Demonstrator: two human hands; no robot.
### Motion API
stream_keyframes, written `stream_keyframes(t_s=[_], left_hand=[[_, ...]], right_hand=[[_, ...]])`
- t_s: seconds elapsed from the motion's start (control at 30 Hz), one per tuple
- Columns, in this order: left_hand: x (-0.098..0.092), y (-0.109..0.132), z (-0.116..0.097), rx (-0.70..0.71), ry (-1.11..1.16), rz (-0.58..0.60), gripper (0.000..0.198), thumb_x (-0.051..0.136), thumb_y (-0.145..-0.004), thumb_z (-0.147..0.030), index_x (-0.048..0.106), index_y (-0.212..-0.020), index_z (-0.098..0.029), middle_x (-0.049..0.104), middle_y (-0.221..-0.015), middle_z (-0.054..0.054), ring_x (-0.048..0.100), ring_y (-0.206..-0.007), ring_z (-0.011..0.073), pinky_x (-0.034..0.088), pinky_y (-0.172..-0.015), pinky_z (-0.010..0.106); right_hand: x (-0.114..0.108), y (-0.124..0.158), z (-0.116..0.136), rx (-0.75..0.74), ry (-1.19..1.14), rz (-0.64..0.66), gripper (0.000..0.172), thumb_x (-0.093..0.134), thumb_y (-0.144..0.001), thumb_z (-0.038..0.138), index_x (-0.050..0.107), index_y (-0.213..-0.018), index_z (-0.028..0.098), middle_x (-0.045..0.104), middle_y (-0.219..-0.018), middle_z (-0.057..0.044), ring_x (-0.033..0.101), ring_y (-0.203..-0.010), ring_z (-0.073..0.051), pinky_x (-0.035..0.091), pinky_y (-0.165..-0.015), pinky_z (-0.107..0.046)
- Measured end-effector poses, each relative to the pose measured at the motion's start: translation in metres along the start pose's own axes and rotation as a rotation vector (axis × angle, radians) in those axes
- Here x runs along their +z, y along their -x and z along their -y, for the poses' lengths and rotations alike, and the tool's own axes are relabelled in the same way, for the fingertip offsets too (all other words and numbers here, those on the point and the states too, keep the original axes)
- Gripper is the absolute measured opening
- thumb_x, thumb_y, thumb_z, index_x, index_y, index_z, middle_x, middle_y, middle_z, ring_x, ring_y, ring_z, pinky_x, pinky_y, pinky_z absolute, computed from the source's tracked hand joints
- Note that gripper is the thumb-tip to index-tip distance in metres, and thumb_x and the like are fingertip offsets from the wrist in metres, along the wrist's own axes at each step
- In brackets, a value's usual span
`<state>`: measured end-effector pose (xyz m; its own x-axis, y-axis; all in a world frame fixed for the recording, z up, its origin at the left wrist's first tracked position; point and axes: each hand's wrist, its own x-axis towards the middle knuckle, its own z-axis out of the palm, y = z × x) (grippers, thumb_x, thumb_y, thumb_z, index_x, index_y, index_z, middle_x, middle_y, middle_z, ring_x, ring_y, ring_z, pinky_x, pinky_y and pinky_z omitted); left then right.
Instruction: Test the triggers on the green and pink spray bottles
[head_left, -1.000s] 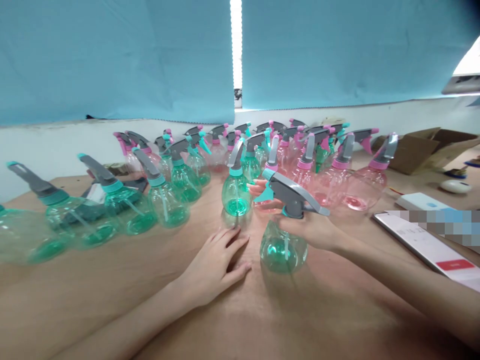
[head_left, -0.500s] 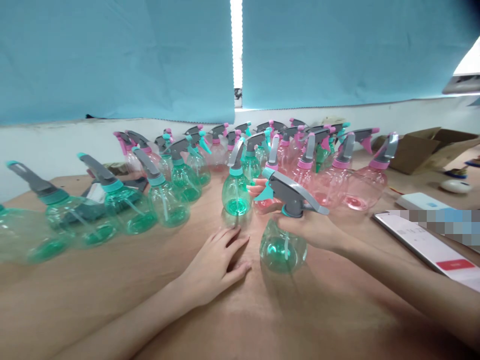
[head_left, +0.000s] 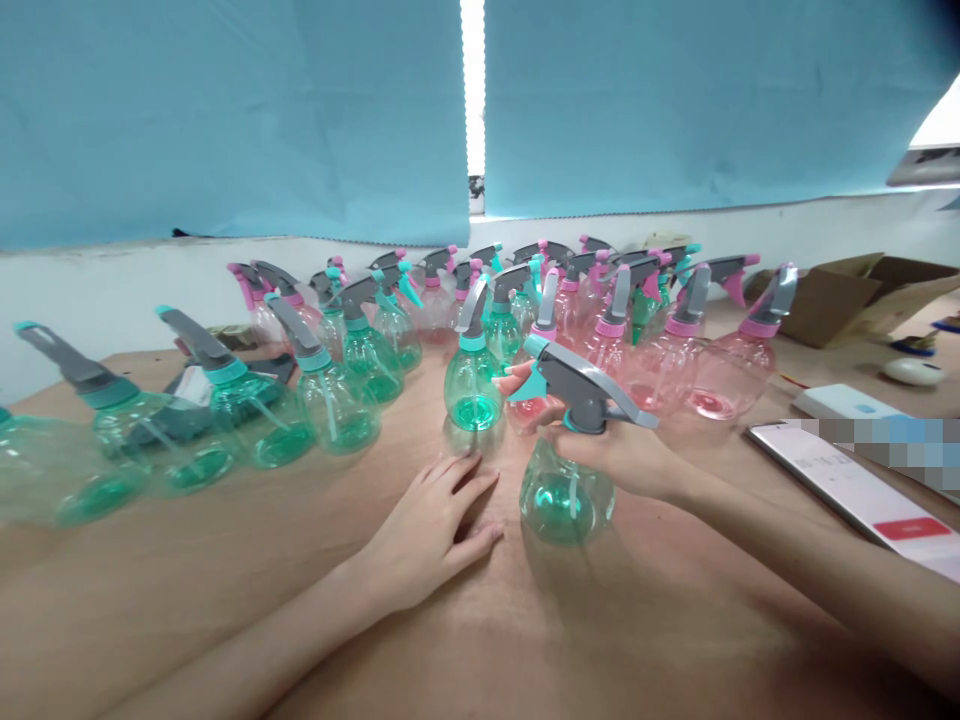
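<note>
My right hand (head_left: 626, 458) is wrapped around the neck of a clear green spray bottle (head_left: 566, 510) with a grey and turquoise trigger head. Some of its fingers show beyond the turquoise trigger, on the far side of the bottle. The bottle stands upright, its nozzle pointing left. Flat on the tabletop lies my left hand (head_left: 424, 525), palm down with fingers spread and holding nothing. Just beyond its fingertips is another green spray bottle (head_left: 474, 395).
Several green spray bottles (head_left: 337, 415) line the left, and pink ones (head_left: 660, 370) stand behind on the right, with more at the back. A phone (head_left: 847, 490), a white mouse (head_left: 911, 372) and an open cardboard box (head_left: 847, 300) are on the right of the wooden table (head_left: 337, 590).
The fingers of my right hand have shifted slightly behind the trigger. My left hand and the bottles remain where they were.
</note>
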<state>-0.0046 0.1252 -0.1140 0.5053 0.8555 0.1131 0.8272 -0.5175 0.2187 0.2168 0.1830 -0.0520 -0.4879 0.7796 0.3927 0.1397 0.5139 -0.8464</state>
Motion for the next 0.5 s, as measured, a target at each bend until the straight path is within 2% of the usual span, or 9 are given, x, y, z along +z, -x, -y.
stream_keyframes(t_s=[0.13, 0.4, 0.5], left_hand=[[-0.0009, 0.0006, -0.0001, 0.000, -0.003, 0.005, 0.053, 0.048, -0.094, -0.047, 0.048, -0.137, -0.017, 0.043, -0.145, 0.017, 0.037, -0.135, 0.0315, 0.033, -0.109, 0.053], [0.0005, 0.0003, 0.0006, 0.001, 0.000, -0.001, 0.053, 0.049, -0.094, -0.047, 0.049, -0.137, -0.017, 0.044, -0.145, 0.016, 0.038, -0.134, 0.0328, 0.031, -0.109, 0.054], [0.0008, 0.0001, 0.0008, 0.002, -0.006, 0.002, 0.054, 0.049, -0.094, -0.047, 0.048, -0.138, -0.016, 0.044, -0.145, 0.017, 0.038, -0.134, 0.0328, 0.032, -0.109, 0.054]], right_hand=[[-0.0003, 0.0001, -0.0034, 0.023, 0.057, -0.001, 0.051, 0.050, -0.066, 0.014, 0.062, -0.114, 0.029, 0.069, -0.092, 0.002, 0.063, -0.070, -0.018, 0.051, -0.063, -0.030], [0.0005, 0.0005, -0.0008, 0.046, 0.111, -0.010, 0.047, 0.051, -0.069, 0.017, 0.061, -0.114, 0.027, 0.066, -0.080, 0.002, 0.059, -0.066, -0.016, 0.050, -0.062, -0.027], [0.0005, -0.0002, 0.0015, 0.057, 0.117, -0.017, 0.046, 0.050, -0.068, 0.018, 0.060, -0.113, 0.026, 0.066, -0.081, 0.002, 0.060, -0.067, -0.017, 0.050, -0.062, -0.028]])
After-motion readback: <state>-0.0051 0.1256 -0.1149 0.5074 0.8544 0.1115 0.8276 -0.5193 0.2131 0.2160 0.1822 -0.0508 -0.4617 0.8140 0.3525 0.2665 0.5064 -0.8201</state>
